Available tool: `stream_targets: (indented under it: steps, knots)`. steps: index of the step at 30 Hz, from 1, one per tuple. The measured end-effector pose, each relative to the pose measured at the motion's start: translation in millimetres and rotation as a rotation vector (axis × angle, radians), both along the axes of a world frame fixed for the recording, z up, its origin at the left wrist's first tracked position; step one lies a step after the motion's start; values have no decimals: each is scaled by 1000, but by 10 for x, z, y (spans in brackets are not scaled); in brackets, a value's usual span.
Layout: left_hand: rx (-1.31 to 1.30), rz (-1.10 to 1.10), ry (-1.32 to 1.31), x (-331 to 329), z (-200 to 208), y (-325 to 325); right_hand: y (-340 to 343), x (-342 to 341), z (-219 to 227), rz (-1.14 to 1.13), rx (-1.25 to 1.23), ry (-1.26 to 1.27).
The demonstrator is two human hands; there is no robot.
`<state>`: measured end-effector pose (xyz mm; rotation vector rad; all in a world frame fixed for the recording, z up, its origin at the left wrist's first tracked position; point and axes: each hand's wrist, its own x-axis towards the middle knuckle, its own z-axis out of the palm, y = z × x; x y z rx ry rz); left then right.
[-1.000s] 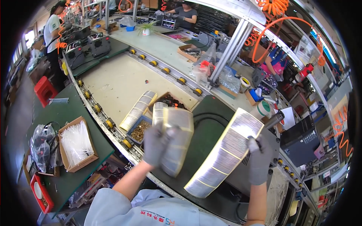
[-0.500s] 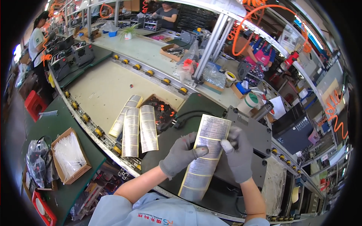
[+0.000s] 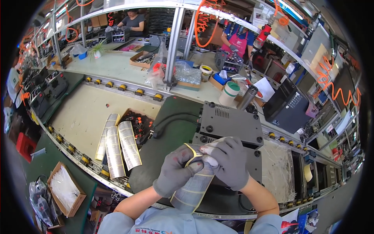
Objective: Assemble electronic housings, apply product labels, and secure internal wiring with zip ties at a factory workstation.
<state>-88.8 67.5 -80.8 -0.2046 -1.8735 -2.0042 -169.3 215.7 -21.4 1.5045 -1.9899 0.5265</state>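
Observation:
In front of my chest, a long silvery sheet of labels with yellowish edges [image 3: 193, 190] is held between both gloved hands. My left hand [image 3: 175, 171] is closed on its left edge, with the thumb lying across the front. At the upper end, my right hand [image 3: 230, 162] pinches the sheet, which curls over there. Just beyond my hands lies a dark grey metal box with round feet and vent slots [image 3: 232, 121]. A second dark box [image 3: 254, 160] is partly hidden behind my right hand. Both rest on a dark green board [image 3: 171, 111].
Several more label sheets [image 3: 115, 154] lie left, beside a carton of small black and orange parts [image 3: 137, 124]. A box of white cable ties [image 3: 67, 189] stands at lower left. Yellow-wheeled rollers [image 3: 139, 92] edge the line. A metal post [image 3: 174, 50] rises beyond; two co-workers work farther back.
My right hand has moved from the sheet's right edge to its upper end, which now bends over. The head view has turned right, shifting the surroundings left.

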Motion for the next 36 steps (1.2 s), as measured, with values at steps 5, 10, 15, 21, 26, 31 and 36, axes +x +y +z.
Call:
stream_targets:
  steps: [5, 10, 15, 21, 26, 31, 36]
  knots:
    - [-18, -110, -32, -57, 61, 14, 116, -159, 33, 12, 33, -121]
    - [-93, -46, -18, -159, 37, 25, 108, -149, 5, -6, -87, -317]
    - [-157, -53, -57, -198, 134, 83, 179, -244, -125, -17, -83, -184]
    - [-128, -149, -64, -252, 94, 63, 222, -338, -135, 1, -93, -437]
    - [39, -133, -49, -285, 62, 77, 186, -273, -27, 20, -85, -383]
    - [87, -160, -106, -238, 90, 114, 235, -273, -138, -62, -50, -149]
    - [109, -195, -130, -216, 34, 80, 239, -317, -96, 11, -36, -338]
